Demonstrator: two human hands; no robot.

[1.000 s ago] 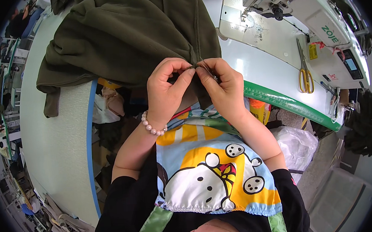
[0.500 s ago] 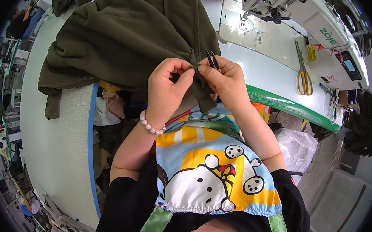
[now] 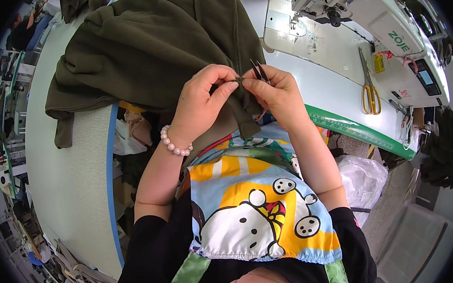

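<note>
A dark olive garment [image 3: 141, 47] of thick cloth is spread over the table in front of me, with one end hanging down toward my lap. My left hand [image 3: 206, 94] pinches a small bit of its edge between thumb and fingertips. Close beside it, my right hand [image 3: 275, 89] pinches the same spot, the fingertips of both hands almost touching. Tucked in my right hand is a small dark tool with two slim points [image 3: 259, 70], like thread snips; its points stick up past the fingers, and most of its body is hidden.
A white sewing machine [image 3: 381, 30] stands at the right, its metal bed plate [image 3: 281, 24] beside the cloth. Yellow-handled scissors [image 3: 370, 100] lie near it. A green ruler strip [image 3: 360, 131] runs along the table edge. To the left is a pale tabletop [image 3: 72, 189] with a blue edge.
Both hands have shifted slightly upward, still pinching the garment's edge, and my left wrist has moved a little outward to the left. The dark two-pointed tool stays in my right hand.
</note>
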